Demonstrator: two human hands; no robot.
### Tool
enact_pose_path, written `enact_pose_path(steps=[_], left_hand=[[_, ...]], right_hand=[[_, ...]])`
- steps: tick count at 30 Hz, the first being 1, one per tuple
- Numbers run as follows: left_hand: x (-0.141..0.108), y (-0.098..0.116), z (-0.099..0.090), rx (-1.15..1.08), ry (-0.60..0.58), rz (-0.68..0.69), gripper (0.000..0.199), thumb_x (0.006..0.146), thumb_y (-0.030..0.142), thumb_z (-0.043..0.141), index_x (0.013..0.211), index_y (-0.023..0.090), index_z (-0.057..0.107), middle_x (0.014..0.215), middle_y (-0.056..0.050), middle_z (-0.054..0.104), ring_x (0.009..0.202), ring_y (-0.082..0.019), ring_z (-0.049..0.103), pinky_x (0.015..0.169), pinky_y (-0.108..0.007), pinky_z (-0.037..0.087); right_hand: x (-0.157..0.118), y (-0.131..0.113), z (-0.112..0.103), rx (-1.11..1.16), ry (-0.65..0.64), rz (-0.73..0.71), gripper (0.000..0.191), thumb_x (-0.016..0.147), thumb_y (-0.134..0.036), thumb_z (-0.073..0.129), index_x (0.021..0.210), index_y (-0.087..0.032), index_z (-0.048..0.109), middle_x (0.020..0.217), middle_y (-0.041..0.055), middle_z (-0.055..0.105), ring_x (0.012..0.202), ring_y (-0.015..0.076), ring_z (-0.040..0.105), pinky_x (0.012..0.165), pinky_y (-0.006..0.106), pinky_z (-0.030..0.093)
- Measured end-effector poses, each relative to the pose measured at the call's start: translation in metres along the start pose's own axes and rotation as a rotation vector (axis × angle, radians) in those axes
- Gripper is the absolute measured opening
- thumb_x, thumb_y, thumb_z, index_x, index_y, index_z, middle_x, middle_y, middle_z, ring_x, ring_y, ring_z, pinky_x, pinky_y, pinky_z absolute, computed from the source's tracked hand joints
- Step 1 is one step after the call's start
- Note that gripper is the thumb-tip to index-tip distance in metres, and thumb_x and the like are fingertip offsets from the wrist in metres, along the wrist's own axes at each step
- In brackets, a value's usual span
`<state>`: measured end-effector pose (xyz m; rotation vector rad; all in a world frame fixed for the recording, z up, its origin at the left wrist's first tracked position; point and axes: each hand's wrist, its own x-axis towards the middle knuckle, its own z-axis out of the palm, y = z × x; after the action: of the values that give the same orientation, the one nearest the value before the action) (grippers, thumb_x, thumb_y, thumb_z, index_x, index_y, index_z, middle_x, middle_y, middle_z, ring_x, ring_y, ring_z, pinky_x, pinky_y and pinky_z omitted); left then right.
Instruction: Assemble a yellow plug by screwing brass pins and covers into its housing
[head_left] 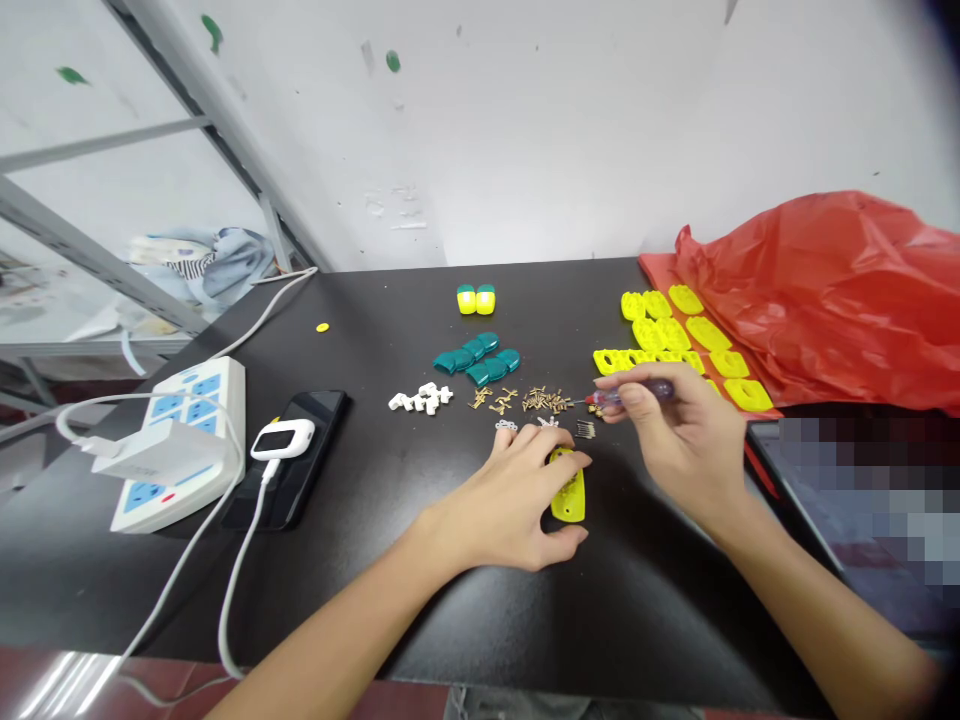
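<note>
We can read no brand; the marking on the charger (161,455) is too faint. Our yellow shell (571,498) lies on the counter (480,620), long axis 12 to 6 o'clock, its upper part partly hidden by our left hand (517,500), fingers spread apart around it. Our right hand (686,440) has its fingers clamped on the screwdriver (637,393), pointing to 9 o'clock. The screen is pixelated.
</note>
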<state>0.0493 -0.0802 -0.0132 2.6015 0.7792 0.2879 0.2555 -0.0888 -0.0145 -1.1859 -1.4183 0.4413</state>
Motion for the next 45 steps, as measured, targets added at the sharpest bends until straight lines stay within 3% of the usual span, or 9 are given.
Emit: enact_pose_path(steps=[4, 30, 39, 43, 45], left_hand=[[-0.0003, -0.0013, 0.0015, 0.011, 0.005, 0.013, 0.058, 0.085, 0.044, 0.070, 0.135, 0.017, 0.056, 0.134, -0.015, 0.055, 0.117, -0.031, 0.053, 0.101, -0.048, 0.039], [-0.0004, -0.0015, 0.0024, 0.028, 0.023, 0.015, 0.065, 0.084, 0.048, 0.070, 0.139, 0.017, 0.055, 0.134, -0.015, 0.055, 0.118, -0.031, 0.052, 0.102, -0.048, 0.037], [-0.0003, -0.0028, 0.0010, 0.008, 0.019, 0.001, 0.073, 0.082, 0.058, 0.071, 0.140, 0.016, 0.055, 0.137, -0.015, 0.055, 0.119, -0.032, 0.052, 0.102, -0.050, 0.038], [0.0011, -0.0049, 0.0003, -0.026, 0.062, -0.002, 0.076, 0.082, 0.067, 0.069, 0.138, 0.016, 0.056, 0.135, -0.015, 0.057, 0.120, -0.032, 0.053, 0.101, -0.050, 0.040], [0.0026, -0.0068, 0.0011, -0.049, 0.121, -0.027, 0.066, 0.087, 0.064, 0.066, 0.132, 0.017, 0.060, 0.132, -0.014, 0.061, 0.119, -0.031, 0.056, 0.099, -0.049, 0.042]], right_hand=[[-0.0028, 0.0033, 0.0010, -0.077, -0.066, 0.007, 0.012, 0.098, -0.034, 0.062, 0.102, -0.023, 0.067, 0.101, 0.0061, 0.078, 0.074, 0.0173, 0.074, 0.074, 0.034, 0.063], [-0.0041, 0.0045, 0.0025, -0.179, -0.061, -0.032, 0.010, 0.098, -0.031, 0.062, 0.102, -0.023, 0.067, 0.100, 0.0052, 0.078, 0.074, 0.0161, 0.075, 0.068, 0.029, 0.062], [-0.0035, 0.0038, 0.0023, -0.184, -0.052, -0.066, 0.010, 0.098, -0.029, 0.063, 0.103, -0.023, 0.068, 0.100, 0.0050, 0.078, 0.075, 0.0160, 0.075, 0.073, 0.031, 0.063], [-0.0039, 0.0048, 0.0017, -0.154, -0.029, -0.076, 0.010, 0.097, -0.029, 0.064, 0.104, -0.024, 0.069, 0.100, 0.0046, 0.078, 0.076, 0.0171, 0.076, 0.073, 0.032, 0.064], [-0.0040, 0.0047, 0.0012, -0.132, -0.007, -0.083, 0.010, 0.096, -0.029, 0.066, 0.104, -0.024, 0.070, 0.099, 0.0043, 0.078, 0.075, 0.0176, 0.076, 0.072, 0.033, 0.064]])
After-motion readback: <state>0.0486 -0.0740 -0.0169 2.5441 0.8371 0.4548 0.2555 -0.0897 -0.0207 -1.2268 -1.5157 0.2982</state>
